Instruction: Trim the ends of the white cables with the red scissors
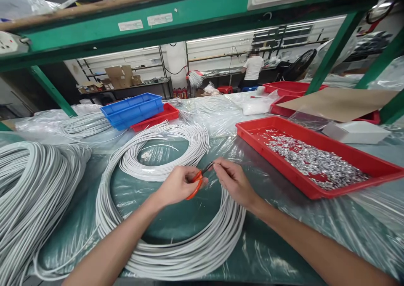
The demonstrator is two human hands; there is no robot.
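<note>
Near the front edge of the desk [268,252], above the open middle of a large coil of grey-white cable [186,258], I am working with both hands close together. With my left hand [179,186] I am holding orange-handled scissors [197,182]; its fingers are closing around the handles, and the dark blades are pointing up toward my right hand [232,180]. That hand's thumb and index finger are pressing together at the blade tips, pinching something (too small for me to make out from here). I cannot tell whether the blades are open.

The large coil is lying around the space under my hands, its right side passing beneath my right hand. A smaller white coil [164,173] is overlapping its far side, and a thick heap of cable [41,193] is covering the desk's left edge. Toward the right edge, a long red tray [280,173] is holding many small shiny metal pieces [315,160]. Toward the far left corner, blue trays [132,111] are resting partly over a smaller red tray [170,112], beside another cable coil [86,125]. Beyond the desk's far edge, a person [253,67] in a white top is facing a bench.
</note>
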